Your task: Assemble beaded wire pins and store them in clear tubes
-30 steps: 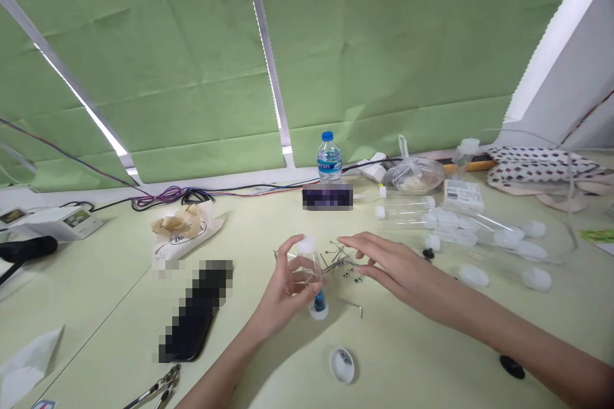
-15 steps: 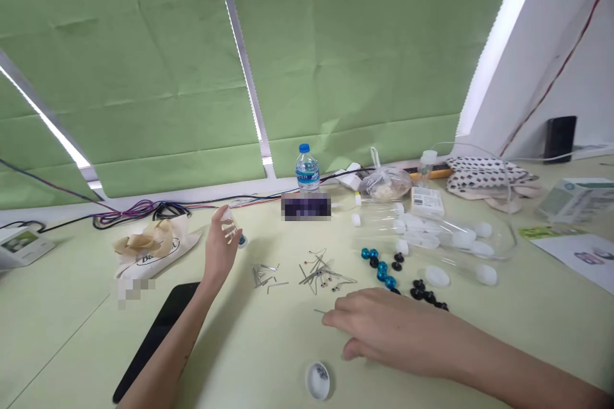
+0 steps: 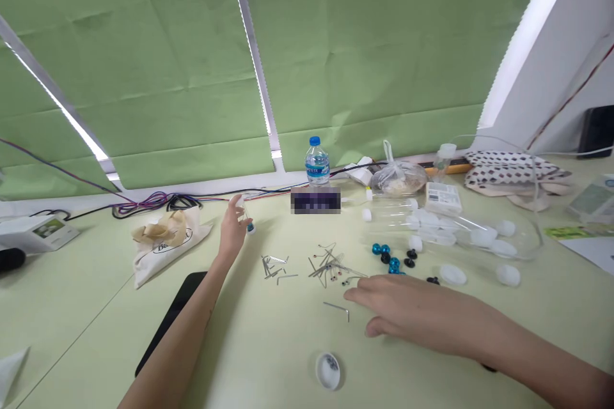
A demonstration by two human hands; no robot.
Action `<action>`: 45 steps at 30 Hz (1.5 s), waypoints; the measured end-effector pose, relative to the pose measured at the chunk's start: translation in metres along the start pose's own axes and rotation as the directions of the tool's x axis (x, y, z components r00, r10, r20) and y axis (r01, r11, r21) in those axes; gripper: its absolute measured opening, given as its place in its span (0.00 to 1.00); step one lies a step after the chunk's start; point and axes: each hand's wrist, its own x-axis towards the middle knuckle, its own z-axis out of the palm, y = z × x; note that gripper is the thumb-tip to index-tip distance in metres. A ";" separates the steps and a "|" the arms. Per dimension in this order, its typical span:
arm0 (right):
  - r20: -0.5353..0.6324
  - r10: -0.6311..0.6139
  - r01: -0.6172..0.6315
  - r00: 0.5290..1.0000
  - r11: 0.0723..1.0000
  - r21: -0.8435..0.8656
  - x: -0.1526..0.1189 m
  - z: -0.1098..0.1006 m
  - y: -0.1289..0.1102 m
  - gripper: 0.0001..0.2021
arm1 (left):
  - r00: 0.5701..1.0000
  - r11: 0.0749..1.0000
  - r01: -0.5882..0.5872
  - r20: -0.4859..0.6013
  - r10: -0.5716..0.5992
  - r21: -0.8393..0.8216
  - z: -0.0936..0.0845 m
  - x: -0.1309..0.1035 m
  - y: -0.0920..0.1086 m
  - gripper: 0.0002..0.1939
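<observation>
My left hand (image 3: 233, 230) is curled around a small clear tube, out past the black flat device. The tube's lower end has a white cap with something blue (image 3: 250, 227) inside; the rest is partly hidden by my fingers. My right hand (image 3: 403, 310) hovers palm down with its fingers stretched out and the thumb apart, and nothing shows between them. Just left of its thumb lies a single hex key (image 3: 338, 308). Beyond are a pile of thin metal pins with small beads (image 3: 333, 266) and a smaller pile of hex keys (image 3: 275, 267).
A white cap (image 3: 328, 370) with small metal bits stands near the front edge. Blue balls (image 3: 394, 265), black knobs (image 3: 410, 258) and clear tubes (image 3: 455, 230) lie at right. A water bottle (image 3: 317, 163) stands behind; a cloth bag (image 3: 170, 249) and black device (image 3: 175, 313) are left.
My right hand has drawn back slightly to the right, and the single hex key now lies uncovered on the table. My left hand stays on the tube. The view has shifted a little left.
</observation>
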 end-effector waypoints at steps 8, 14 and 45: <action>-0.005 0.065 -0.066 0.998 0.991 -0.117 0.001 -0.003 0.012 0.10 | 0.995 0.999 -0.042 -0.087 0.044 0.026 -0.004 -0.024 0.021 0.48; -0.074 -0.101 0.081 0.992 0.968 -0.238 0.023 0.029 0.016 0.03 | 0.955 0.918 -0.294 0.053 0.291 0.264 -0.017 -0.067 0.067 0.18; -0.124 0.210 -0.215 0.970 0.976 -0.034 0.039 0.030 0.048 0.14 | 0.802 0.915 -0.384 0.536 0.264 0.123 0.021 -0.123 0.068 0.23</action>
